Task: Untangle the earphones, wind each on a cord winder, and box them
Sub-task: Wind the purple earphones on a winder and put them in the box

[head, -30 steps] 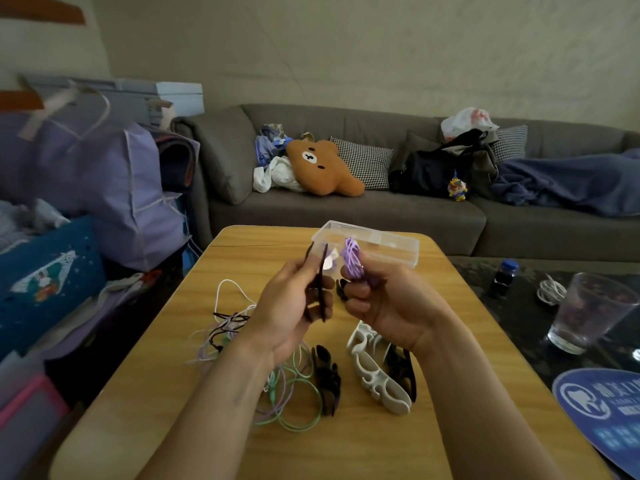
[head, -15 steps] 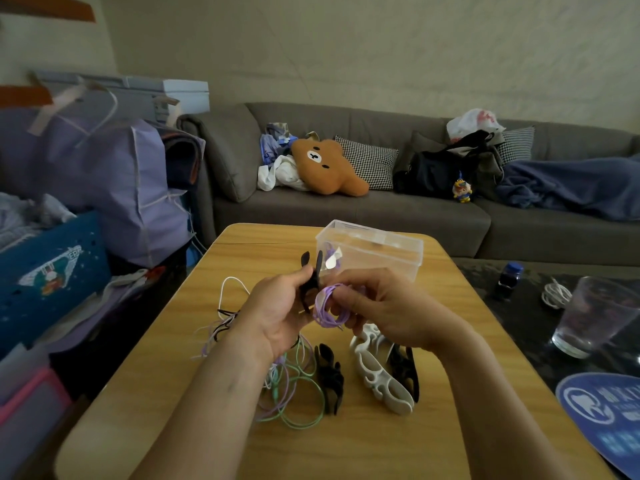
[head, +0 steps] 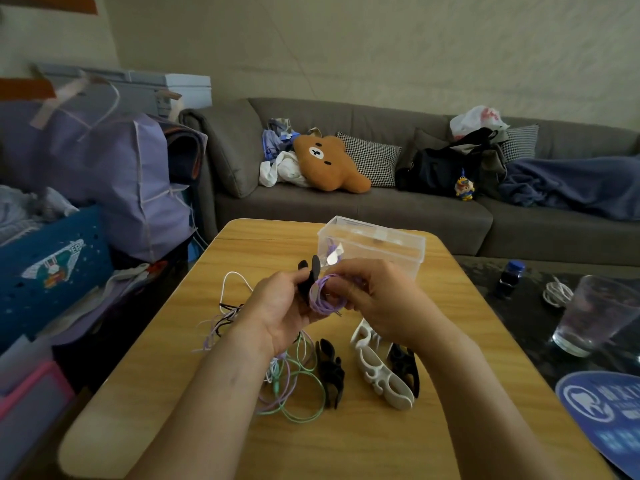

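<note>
Wooden table [head: 467,341]: tangled green and purple earphone cords [head: 294,386] lying nearest | left hand [head: 277,310] gripping black plastic cord winder [head: 308,275] | right hand [head: 377,299] pinching coiled purple earphone cord [head: 323,297] against it | clear plastic box [head: 377,244] sitting behind, purple cord showing through its wall.

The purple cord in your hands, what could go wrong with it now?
The purple cord is only a loose coil pinched by the right hand, so loops might spring off before they sit on the black winder in the left hand. A dropped end could also land in the tangled cords below and snag again.
</note>
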